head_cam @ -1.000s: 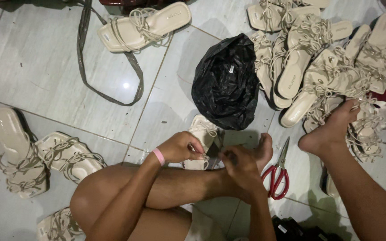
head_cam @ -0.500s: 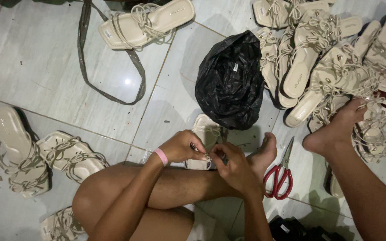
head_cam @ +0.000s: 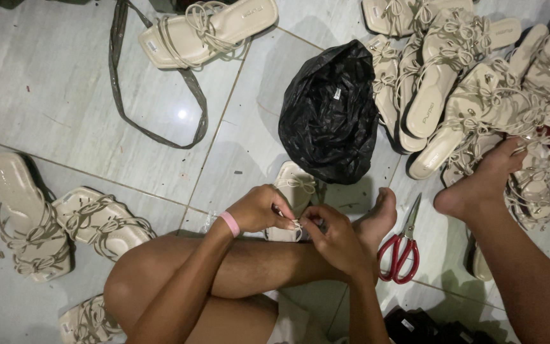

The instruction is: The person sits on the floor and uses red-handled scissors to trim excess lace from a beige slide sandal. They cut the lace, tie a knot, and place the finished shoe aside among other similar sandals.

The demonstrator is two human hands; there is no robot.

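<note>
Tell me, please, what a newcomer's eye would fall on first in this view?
Probably the two hands at bottom centre: the left hand and right hand pinch the strap of a cream sandal. Next, the black plastic bag above them, the red-handled scissors to their right, and the sandal pile top right.

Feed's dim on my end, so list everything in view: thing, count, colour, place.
sandal being worked on: one, cream, under both hands
black plastic bag: one, centre
scissors: one, red handles, right of the foot
sandal heap: too tangled to count, cream, upper right
sandal pair: two, cream, top centre
left sandals: about three, cream
strap: one, olive, upper left
tiled floor: pale grey
wristband: one, pink, left wrist
left hand: pinching the sandal's strap
right hand: on the same strap
</note>
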